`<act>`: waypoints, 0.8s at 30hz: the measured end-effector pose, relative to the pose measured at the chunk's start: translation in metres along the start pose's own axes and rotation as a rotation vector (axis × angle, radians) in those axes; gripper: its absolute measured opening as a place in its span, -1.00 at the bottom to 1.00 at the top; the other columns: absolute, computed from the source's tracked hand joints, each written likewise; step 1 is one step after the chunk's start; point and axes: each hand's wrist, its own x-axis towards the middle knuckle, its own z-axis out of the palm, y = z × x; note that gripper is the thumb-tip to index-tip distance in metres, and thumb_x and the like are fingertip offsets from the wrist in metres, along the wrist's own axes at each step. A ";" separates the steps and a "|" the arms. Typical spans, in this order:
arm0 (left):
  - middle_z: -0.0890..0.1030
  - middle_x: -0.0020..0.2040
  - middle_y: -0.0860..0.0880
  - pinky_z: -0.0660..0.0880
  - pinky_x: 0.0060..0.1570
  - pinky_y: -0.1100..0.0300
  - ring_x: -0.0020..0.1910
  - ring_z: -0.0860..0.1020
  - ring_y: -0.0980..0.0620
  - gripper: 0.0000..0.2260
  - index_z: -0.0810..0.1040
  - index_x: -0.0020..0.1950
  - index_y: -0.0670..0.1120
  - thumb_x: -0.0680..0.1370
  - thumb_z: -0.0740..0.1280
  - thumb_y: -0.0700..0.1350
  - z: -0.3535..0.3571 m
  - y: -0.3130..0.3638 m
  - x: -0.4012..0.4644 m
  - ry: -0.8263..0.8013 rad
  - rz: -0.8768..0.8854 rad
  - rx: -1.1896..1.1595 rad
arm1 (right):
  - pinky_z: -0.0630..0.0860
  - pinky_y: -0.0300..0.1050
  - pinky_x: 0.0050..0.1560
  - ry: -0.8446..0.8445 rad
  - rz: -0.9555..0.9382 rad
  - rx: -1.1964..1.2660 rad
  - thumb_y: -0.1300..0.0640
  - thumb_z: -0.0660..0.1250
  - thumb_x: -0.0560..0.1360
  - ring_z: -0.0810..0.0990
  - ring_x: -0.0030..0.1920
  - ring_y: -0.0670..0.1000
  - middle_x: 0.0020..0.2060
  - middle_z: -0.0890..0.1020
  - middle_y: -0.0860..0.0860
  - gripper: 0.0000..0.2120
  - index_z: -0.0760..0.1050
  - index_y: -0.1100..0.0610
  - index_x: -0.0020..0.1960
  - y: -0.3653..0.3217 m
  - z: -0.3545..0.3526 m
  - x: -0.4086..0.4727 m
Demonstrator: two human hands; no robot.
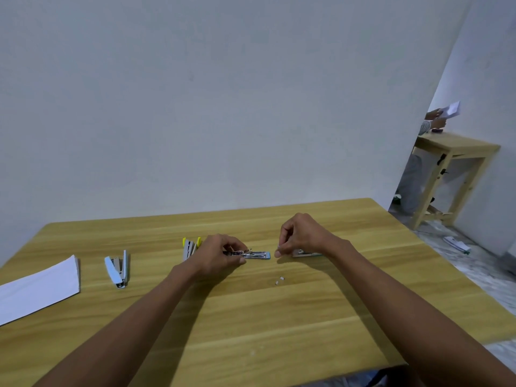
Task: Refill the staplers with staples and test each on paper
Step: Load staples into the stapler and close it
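Head view: my left hand point(220, 254) steadies the opened stapler point(255, 254) at mid-desk while my right hand point(300, 237) pinches a staple strip point(278, 248) (barely visible), best slid in level.

light: soft, even | shadows: faint under arms | focus: slightly soft | edges: wide-angle bending

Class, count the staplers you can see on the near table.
3: a light blue stapler lying open beside the paper; a yellow-tipped stapler behind the left hand; an opened blue stapler held by that hand. Others may be hidden.
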 end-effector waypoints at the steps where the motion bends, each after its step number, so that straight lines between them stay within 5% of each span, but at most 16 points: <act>1: 0.68 -0.14 0.08 0.56 -0.11 0.11 -0.15 0.60 0.11 -0.89 0.68 -0.05 0.09 0.44 0.48 -0.04 0.002 0.001 0.000 0.009 0.005 -0.007 | 0.58 -0.16 -0.29 -0.002 -0.006 0.017 0.22 0.65 0.23 0.68 -0.37 -0.02 -0.38 0.70 0.10 -0.80 0.65 0.25 -0.31 -0.002 0.003 0.002; 6: 0.68 -0.11 0.08 0.54 -0.13 0.21 -0.15 0.59 0.14 -0.86 0.66 -0.03 0.16 0.47 0.45 -0.07 0.007 0.000 0.000 0.053 0.033 -0.032 | 0.58 -0.14 -0.19 -0.035 -0.033 -0.022 0.27 0.57 0.31 0.62 -0.34 -0.20 -0.36 0.71 -0.05 -0.93 0.73 0.18 -0.21 -0.009 0.015 0.015; 11: 0.62 -0.05 0.10 0.47 -0.15 0.32 -0.18 0.53 0.21 -0.72 0.58 0.21 0.14 0.53 0.39 -0.11 0.009 0.003 0.001 0.011 0.119 0.049 | 0.55 -0.34 -0.16 -0.035 -0.090 -0.096 0.26 0.50 0.41 0.64 -0.26 -0.20 -0.27 0.72 -0.02 -0.88 0.72 0.18 -0.05 -0.010 0.026 0.026; 15: 0.60 -0.04 0.10 0.50 -0.11 0.18 -0.11 0.55 0.08 -0.77 0.58 0.17 0.13 0.53 0.38 -0.10 0.008 0.002 0.005 -0.030 0.157 0.139 | 0.54 -0.33 -0.15 -0.045 -0.084 -0.140 0.24 0.47 0.46 0.65 -0.22 -0.11 -0.18 0.73 0.08 -0.84 0.68 0.21 0.04 -0.007 0.031 0.034; 24: 0.71 -0.17 0.10 0.57 -0.05 0.19 -0.18 0.63 0.20 -0.80 0.60 0.00 0.08 0.43 0.50 -0.12 0.004 0.002 0.004 0.046 0.116 0.016 | 0.52 -0.32 -0.13 -0.097 -0.108 -0.199 0.25 0.42 0.49 0.58 -0.29 -0.28 -0.30 0.66 -0.13 -0.89 0.70 0.16 -0.02 -0.005 0.036 0.038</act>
